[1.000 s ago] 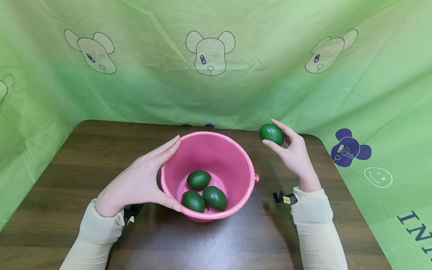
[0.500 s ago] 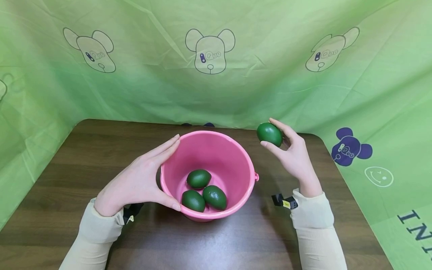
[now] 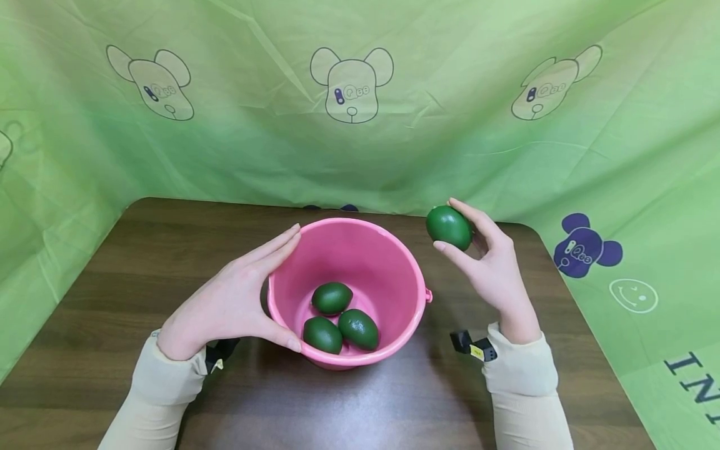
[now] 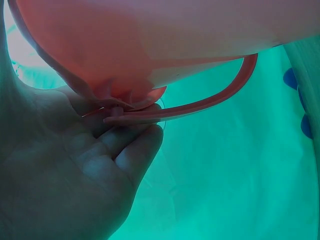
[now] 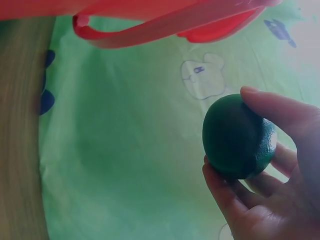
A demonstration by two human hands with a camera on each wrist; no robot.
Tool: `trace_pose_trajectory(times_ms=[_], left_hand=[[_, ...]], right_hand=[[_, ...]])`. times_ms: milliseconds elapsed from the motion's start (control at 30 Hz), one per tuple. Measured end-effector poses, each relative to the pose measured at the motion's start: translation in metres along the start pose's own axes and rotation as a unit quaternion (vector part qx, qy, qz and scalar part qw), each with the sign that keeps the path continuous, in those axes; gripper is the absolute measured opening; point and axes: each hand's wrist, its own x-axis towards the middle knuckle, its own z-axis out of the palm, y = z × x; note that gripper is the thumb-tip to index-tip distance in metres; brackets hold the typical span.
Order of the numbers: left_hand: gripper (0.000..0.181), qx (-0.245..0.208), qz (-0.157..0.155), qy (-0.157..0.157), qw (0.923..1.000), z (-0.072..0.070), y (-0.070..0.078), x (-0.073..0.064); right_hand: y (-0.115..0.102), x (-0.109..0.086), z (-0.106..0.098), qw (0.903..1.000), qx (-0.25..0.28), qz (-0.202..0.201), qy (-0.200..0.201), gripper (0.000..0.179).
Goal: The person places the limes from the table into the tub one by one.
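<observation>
A pink bucket (image 3: 388,269) stands on the table, with three dark green limes (image 3: 358,329) lying at its bottom. My left hand (image 3: 230,303) rests on the bucket's left side, fingers straight toward the far rim and thumb along the near rim. In the left wrist view its fingers lie against the outer wall by the pink handle (image 4: 205,104). To the right of the bucket, my right hand (image 3: 492,265) holds another lime (image 3: 449,227) above the table between thumb and fingers. The right wrist view shows this lime (image 5: 235,137) gripped, its lower side partly hidden by fingers.
The brown wooden table (image 3: 140,250) has rounded far corners. A green cloth backdrop (image 3: 253,150) with printed bear heads hangs behind and on both sides. Black straps with small devices (image 3: 472,347) are worn on both wrists.
My right hand, holding the lime, has shifted slightly left toward the bucket and its wrist has lowered a little. The left hand, the bucket and the limes inside stay where they were.
</observation>
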Motion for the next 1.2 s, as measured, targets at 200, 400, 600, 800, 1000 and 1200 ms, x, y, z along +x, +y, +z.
trace_pose_trajectory(times_ms=[200, 400, 600, 800, 1000, 1200], left_hand=[[0.139, 0.003, 0.0, 0.0, 1.0, 0.0, 0.0, 0.0], [0.139, 0.004, 0.002, 0.001, 1.0, 0.001, 0.0, 0.0], [0.14, 0.006, 0.002, 0.001, 1.0, 0.001, 0.0, 0.0], [0.14, 0.004, 0.001, 0.001, 1.0, 0.001, 0.0, 0.0], [0.14, 0.006, -0.001, 0.002, 1.0, 0.001, 0.001, 0.0], [0.14, 0.004, -0.001, 0.002, 1.0, 0.001, 0.001, 0.0]], right_hand=[[0.002, -0.003, 0.0, 0.9998, 0.001, -0.018, 0.01, 0.07], [0.017, -0.005, -0.002, 0.9994, 0.002, -0.032, 0.014, 0.076], [0.006, -0.008, 0.0, 0.9989, 0.001, -0.045, 0.016, 0.077], [0.002, -0.01, 0.004, 0.9981, 0.011, -0.059, 0.016, 0.077], [0.0, -0.013, 0.004, 0.9971, 0.029, -0.07, 0.006, 0.079], [-0.01, -0.015, 0.006, 0.9962, 0.038, -0.078, 0.006, 0.081]])
